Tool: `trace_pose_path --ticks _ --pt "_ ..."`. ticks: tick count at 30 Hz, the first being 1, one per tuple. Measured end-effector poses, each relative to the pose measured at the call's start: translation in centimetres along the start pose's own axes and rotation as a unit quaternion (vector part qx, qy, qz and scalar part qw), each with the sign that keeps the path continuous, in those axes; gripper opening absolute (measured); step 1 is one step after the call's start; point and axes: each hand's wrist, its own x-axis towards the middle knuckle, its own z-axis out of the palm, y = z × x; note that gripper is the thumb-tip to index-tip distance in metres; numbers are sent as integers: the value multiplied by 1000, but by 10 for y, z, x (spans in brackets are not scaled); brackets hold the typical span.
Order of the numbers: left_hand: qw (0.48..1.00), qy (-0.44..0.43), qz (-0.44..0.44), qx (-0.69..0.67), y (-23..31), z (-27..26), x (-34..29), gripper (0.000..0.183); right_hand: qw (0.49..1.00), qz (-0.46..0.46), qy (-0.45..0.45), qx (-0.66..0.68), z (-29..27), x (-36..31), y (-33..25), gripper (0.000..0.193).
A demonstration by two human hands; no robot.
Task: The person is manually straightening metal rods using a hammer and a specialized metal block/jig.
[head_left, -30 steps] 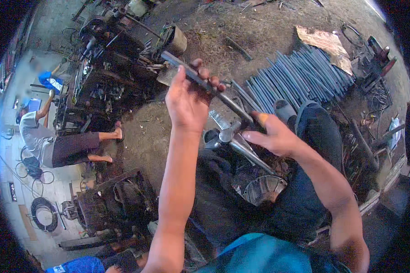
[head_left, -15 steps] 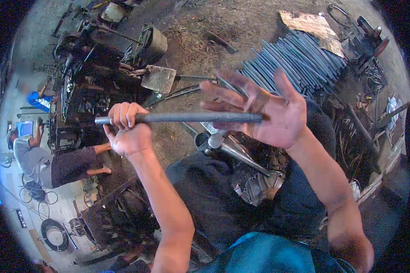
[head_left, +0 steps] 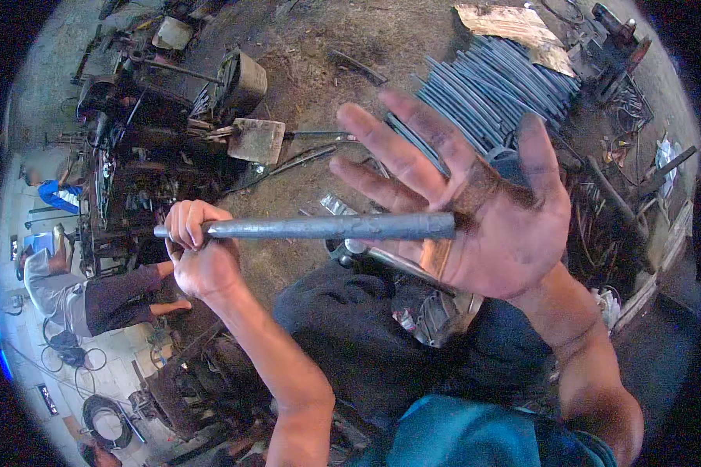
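A grey metal rod (head_left: pixel 327 226) lies level in front of me. My left hand (head_left: pixel 199 253) is wrapped around its left end. My right hand (head_left: pixel 475 210) is spread flat, palm toward me and fingers apart, with the rod's right end resting against the dirty palm. Below the rod, a metal tool or clamp (head_left: pixel 413 284) rests over my dark trousers, partly hidden by my right hand.
A pile of grey rods (head_left: pixel 491 86) lies on the dirt floor at the upper right, beside a cardboard sheet (head_left: pixel 514 23). Dark machinery (head_left: pixel 140 140) stands at the upper left. A person (head_left: pixel 78 292) sits on the floor at the left. Scrap metal (head_left: pixel 623 187) crowds the right.
The rod swung from a slant to level, then came closer to the camera. My right hand let go of it and opened flat against its end.
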Motion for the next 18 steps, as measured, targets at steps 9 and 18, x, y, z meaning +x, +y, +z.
trace_pose_path --ticks 9,18 --pt "999 -35 -4 -38 3 2 -5 23 999 28 -30 11 6 -7 10 87" --pt "999 -38 -10 -28 3 2 -4 21 999 37 -35 -5 2 -6 7 87"
